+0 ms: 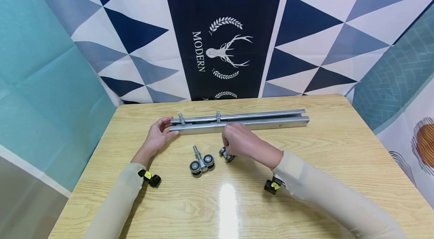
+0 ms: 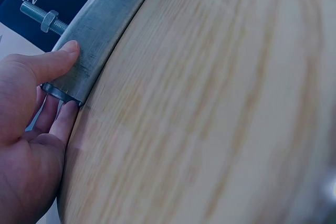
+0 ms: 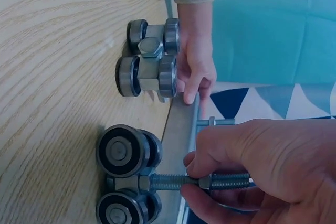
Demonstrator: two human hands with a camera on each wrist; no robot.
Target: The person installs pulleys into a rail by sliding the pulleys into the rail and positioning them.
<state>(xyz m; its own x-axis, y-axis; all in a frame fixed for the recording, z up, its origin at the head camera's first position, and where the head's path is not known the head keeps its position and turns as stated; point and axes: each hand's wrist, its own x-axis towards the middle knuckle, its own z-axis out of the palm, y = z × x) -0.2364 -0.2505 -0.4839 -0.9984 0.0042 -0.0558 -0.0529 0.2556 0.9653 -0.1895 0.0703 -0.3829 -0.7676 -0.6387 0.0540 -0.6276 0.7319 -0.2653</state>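
Pinching likely hefty, rigid trolley roller [image 1: 226, 154] by its grippy bolt [image 3: 170, 182] in right hand [image 1: 240, 140], clasping metal rail [image 1: 271, 124] near far edge of tabletop [image 1: 305, 201] with left hand [image 1: 156, 135]!

I count my two hands [image 1: 157, 137], one rail [image 1: 264, 124], two trolleys [image 1: 204, 166], eight wheels [image 3: 118, 151] on those, four bolts [image 1: 218, 116] and one table [image 1: 190, 209].

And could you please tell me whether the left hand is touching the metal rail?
Touching. In the left wrist view, the left hand has its thumb on the side of the metal rail, near its end.
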